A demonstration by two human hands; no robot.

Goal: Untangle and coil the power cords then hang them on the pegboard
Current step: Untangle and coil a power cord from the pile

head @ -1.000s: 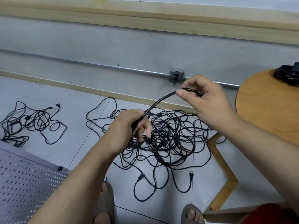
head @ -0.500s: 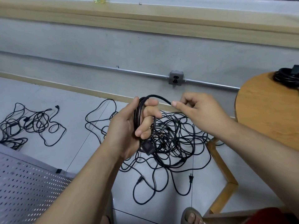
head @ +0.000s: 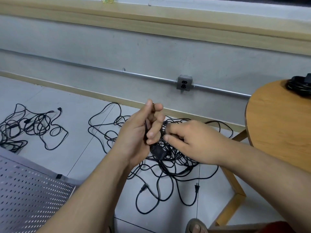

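Observation:
My left hand (head: pixel 143 132) grips a small coil of black power cord, its fingers curled round the loops; the cord's black plug (head: pixel 159 152) hangs just below the palm. My right hand (head: pixel 190 140) is lower and to the right, its fingertips pinching the same cord close to the left hand's fingers. Beneath both hands a big tangle of black cords (head: pixel 168 165) lies on the grey floor. A second, smaller tangle (head: pixel 28 126) lies at the left. The perforated grey pegboard (head: pixel 27 195) fills the lower left corner.
A round wooden table (head: pixel 277 125) stands at the right with a coiled black cord (head: pixel 299 84) on its far edge. A metal wall socket (head: pixel 184 83) sits on a conduit along the wall. My sandalled foot (head: pixel 196 227) shows at the bottom.
My right hand came down from head height to just beside the left hand, laying cord onto it. The left hand turned upright and now holds loops of cord with the plug dangling.

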